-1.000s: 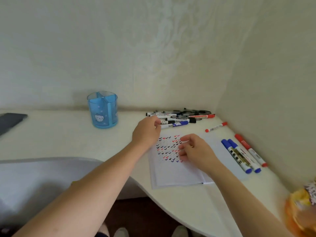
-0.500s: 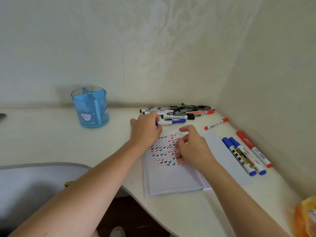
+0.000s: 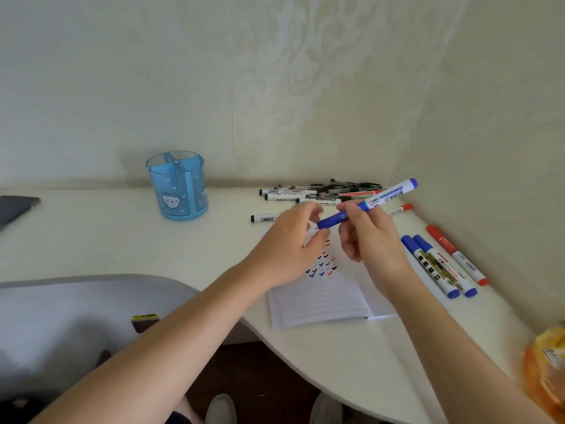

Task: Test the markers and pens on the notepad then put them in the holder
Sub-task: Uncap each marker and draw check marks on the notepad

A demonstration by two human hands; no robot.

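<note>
Notepad (image 3: 321,301): rows of black, red and blue tick marks are drawn;
Blue marker (image 3: 388,194): a barcode is printed; lettering too small to be read

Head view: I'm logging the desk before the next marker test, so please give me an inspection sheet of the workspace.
Surface: white desk, curved front edge.
Job's things: notepad open, check marks on it; holder upright, nothing seen inside; pens piled by the wall; three markers lying at right.
Clutter: dark device at left edge; orange packet at right.
Hands: right hand pinches blue marker; left hand at its cap, blurred, grip unclear.
Cables: nothing seen.
Surroundings: patterned wall corner; grey seat lower left.
</note>
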